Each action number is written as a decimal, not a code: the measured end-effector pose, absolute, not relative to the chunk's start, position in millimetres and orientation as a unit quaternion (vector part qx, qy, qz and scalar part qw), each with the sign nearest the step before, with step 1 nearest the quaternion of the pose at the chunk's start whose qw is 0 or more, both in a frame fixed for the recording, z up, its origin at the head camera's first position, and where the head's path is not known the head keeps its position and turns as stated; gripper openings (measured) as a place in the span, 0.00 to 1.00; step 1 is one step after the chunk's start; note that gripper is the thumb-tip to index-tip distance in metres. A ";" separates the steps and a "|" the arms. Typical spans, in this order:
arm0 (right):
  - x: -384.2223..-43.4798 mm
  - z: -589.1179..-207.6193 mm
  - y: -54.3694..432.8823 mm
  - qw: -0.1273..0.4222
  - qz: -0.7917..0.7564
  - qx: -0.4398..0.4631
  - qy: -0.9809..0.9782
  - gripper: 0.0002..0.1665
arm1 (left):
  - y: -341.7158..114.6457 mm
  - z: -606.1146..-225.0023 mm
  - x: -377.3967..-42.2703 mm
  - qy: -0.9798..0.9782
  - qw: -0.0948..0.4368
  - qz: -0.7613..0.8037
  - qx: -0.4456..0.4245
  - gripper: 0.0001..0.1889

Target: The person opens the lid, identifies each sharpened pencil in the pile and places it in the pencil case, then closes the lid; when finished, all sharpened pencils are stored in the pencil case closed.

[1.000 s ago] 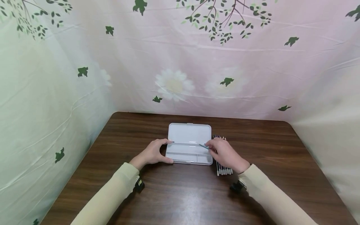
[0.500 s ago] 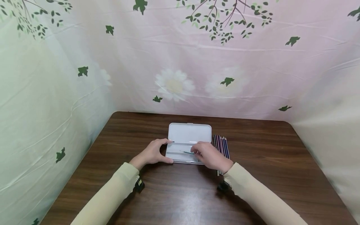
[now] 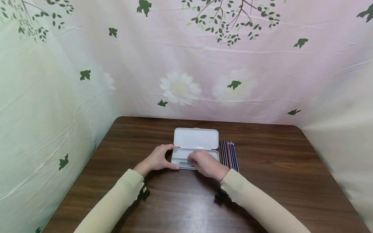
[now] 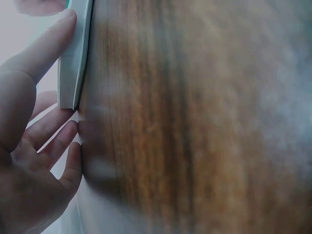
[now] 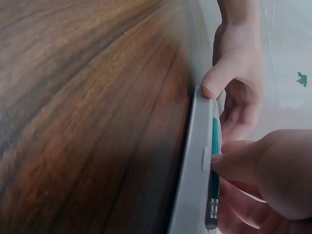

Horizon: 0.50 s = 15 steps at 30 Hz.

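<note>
A white pencil case (image 3: 196, 138) lies with its lid up on the table. My left hand (image 3: 157, 158) grips its left end, thumb on the front edge and forefinger near the hinge. In the left wrist view that thumb (image 4: 53, 41) presses the case wall (image 4: 73, 73). My right hand (image 3: 208, 164) is over the front part of the case. Between its thumb and fingers it pinches a green pencil (image 5: 215, 139) with a metal ferrule and dark eraser, lying along the inside of the front wall. Part of the case's tray is hidden beneath this hand.
Several dark pencils (image 3: 228, 153) lie side by side just right of the case, their lower ends covered by the right wrist and sleeve. The brown wooden table (image 3: 140, 129) reaches back to a printed cloth (image 3: 189, 64) with flowers and leaves.
My right hand has carried the green pencil from the right side of the case leftward and down into its front compartment. My left hand has stayed at the left end.
</note>
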State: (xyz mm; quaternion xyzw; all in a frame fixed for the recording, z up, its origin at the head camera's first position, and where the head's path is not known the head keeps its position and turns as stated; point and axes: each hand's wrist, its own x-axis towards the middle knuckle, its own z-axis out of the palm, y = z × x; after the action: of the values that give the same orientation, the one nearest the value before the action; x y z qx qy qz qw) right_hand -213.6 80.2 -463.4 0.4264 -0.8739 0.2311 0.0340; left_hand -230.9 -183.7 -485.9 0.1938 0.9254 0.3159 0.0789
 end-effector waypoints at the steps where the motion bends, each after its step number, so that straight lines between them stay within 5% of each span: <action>1: -213.4 -464.0 79.3 0.035 0.230 0.427 -0.874 0.10 | -183.8 -486.2 -230.8 0.925 0.079 0.316 0.194 0.47; 15: -210.8 -460.8 91.5 0.017 0.242 0.417 -0.876 0.08 | -184.1 -486.4 -228.6 0.925 0.080 0.317 0.193 0.47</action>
State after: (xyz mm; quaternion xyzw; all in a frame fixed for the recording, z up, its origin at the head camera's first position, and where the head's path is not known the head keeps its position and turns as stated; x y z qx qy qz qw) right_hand -210.8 91.5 -460.8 0.4170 -0.8758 0.2424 0.0168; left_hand -228.6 -184.1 -486.4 0.1926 0.9252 0.3172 0.0797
